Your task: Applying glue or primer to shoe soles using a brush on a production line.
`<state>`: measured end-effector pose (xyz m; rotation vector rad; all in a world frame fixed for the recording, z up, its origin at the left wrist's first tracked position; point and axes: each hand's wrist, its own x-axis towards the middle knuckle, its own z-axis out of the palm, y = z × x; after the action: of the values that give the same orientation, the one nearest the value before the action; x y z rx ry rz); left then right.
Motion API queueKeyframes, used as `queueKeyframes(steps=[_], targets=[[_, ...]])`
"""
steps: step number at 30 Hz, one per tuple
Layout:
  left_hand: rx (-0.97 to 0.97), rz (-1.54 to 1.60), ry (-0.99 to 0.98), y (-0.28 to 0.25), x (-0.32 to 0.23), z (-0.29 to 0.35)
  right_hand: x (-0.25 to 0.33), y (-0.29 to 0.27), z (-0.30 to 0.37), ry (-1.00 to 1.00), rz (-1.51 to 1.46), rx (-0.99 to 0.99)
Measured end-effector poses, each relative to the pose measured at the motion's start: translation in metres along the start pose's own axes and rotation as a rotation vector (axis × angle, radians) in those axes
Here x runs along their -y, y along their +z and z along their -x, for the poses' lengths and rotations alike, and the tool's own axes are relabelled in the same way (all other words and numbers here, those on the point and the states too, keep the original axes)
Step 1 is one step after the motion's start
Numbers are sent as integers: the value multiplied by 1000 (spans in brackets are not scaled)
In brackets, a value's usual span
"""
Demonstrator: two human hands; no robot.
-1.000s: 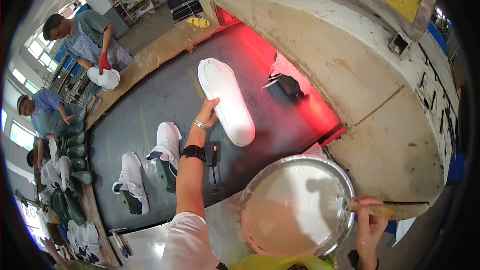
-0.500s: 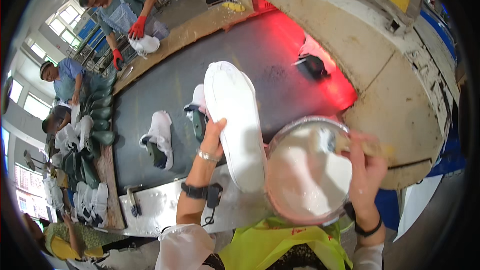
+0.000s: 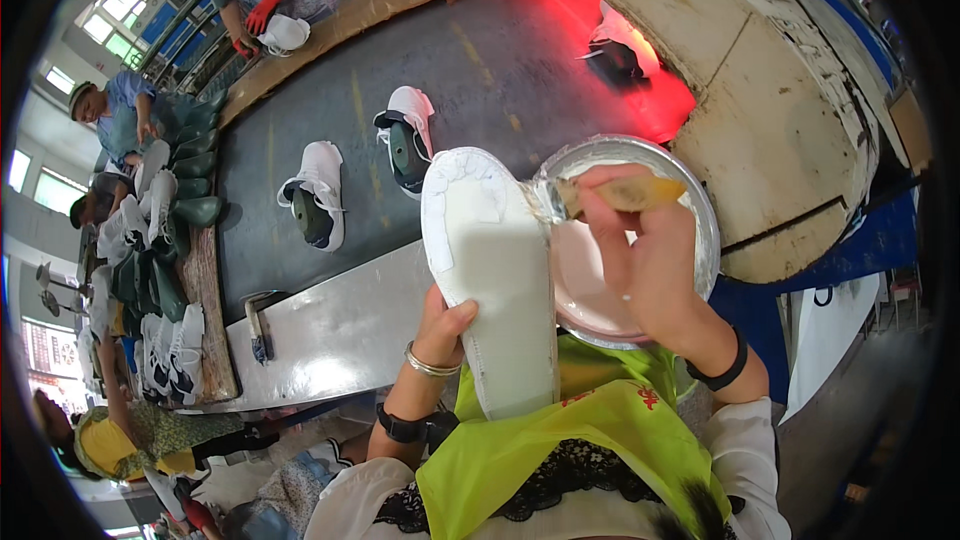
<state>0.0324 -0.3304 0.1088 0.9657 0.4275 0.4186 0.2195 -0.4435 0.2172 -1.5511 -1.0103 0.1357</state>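
My left hand [image 3: 443, 325] is closed around a white shoe [image 3: 490, 280], its pale bottom turned up toward me and a stitched line along the edge. My right hand [image 3: 645, 250] grips a brush [image 3: 640, 192] by its yellowish wooden handle. The brush's bristle end touches the shoe's right edge, near the upper, rounded end. Under my right hand stands a round metal pot [image 3: 706, 240] of white, milky liquid [image 3: 585, 275], partly hidden by that hand and the shoe.
White shoes on dark green lasts [image 3: 318, 180] sit on the dark belt [image 3: 300, 120]. Another shoe [image 3: 615, 60] lies in red light by the beige machine [image 3: 790, 110]. A small brush [image 3: 257, 330] rests on the metal ledge [image 3: 330, 340]. Co-workers handle shoes at the left.
The brush has gone from above the pot to the shoe's right edge. My left hand has brought the shoe lower and nearer to me. The view has tilted down.
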Motion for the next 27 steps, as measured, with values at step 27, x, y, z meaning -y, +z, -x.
queueKeyframes(steps=[27], targets=[[-82, 15, -8, -3, 5, 20, 15, -2, -22, 9, 73, 101]])
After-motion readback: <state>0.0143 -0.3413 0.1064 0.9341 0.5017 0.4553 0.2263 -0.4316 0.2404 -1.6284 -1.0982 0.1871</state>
